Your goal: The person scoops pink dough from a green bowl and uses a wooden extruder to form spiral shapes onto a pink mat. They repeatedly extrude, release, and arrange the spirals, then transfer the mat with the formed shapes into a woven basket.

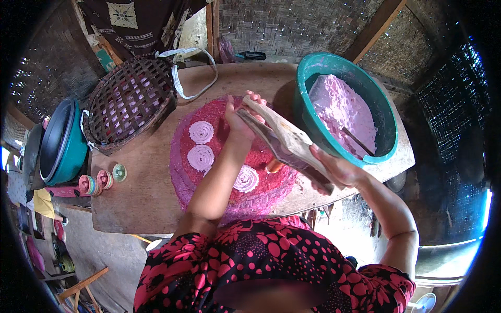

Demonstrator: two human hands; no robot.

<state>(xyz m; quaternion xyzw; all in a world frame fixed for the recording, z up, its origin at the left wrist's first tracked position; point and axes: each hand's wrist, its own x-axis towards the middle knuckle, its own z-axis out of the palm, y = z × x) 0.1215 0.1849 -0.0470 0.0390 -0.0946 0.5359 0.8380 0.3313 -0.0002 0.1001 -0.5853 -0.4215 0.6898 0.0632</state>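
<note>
Both my hands are on a two-piece wooden press [287, 136] with long, pale upper and darker lower arms. My left hand [241, 122] holds its far end, thumb apart and fingertips curling over the wood. Around the near right end my right hand [339, 169] is wrapped. A short orange-brown tube [274, 166] shows under the press. Below lies a round mat of red and pink mesh [182, 175], bearing several pale pink dough swirls [201, 132]. Another swirl [246, 179] sits beside my left forearm, which partly covers one more.
A green basin [389, 148] of pink dough with a stick in it stands at the right. At the left are a dark woven basket [130, 101], a teal tub [70, 151] and small coloured ring-shaped pieces [105, 179]. The wooden table [141, 208] ends close to my body.
</note>
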